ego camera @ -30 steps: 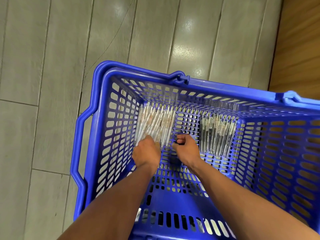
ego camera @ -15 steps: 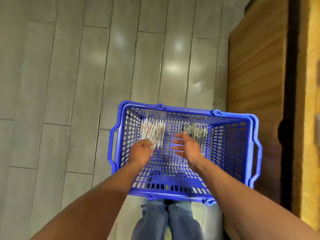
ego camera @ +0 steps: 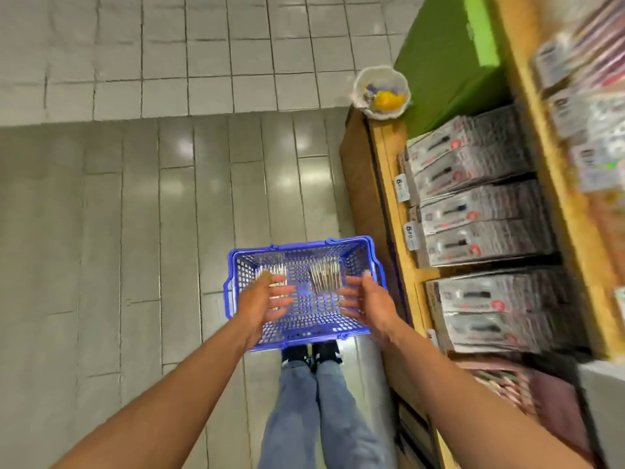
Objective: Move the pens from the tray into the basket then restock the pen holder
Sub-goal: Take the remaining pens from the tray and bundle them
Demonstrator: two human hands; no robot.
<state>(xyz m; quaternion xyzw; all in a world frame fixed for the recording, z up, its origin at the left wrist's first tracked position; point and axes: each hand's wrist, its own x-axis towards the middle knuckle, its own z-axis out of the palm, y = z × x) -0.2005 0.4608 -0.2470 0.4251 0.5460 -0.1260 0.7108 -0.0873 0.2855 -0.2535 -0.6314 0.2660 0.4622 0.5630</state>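
Observation:
A blue plastic basket (ego camera: 358,255) stands on the grey floor in front of my feet. Two bundles of clear-packed pens lie on its bottom: one bundle (ego camera: 326,274) at the back right, the other (ego camera: 275,277) at the back left, partly behind my fingers. My left hand (ego camera: 265,301) hovers above the basket's left half with fingers spread and holds nothing. My right hand (ego camera: 367,301) hovers above the right half, palm turned inward, fingers straight, also empty. No tray or pen holder can be made out.
A wooden shelf unit (ego camera: 389,184) runs along the right, close to the basket, stocked with rows of packaged pens (ego camera: 473,198). A white bowl (ego camera: 381,91) with small coloured items sits at its far end beside a green surface (ego camera: 443,52). Grey floor lies left.
My head has risen, so the basket looks much smaller and the shelf has come into view. Both hands have lifted out of the basket and opened, leaving the pen bundles on its bottom.

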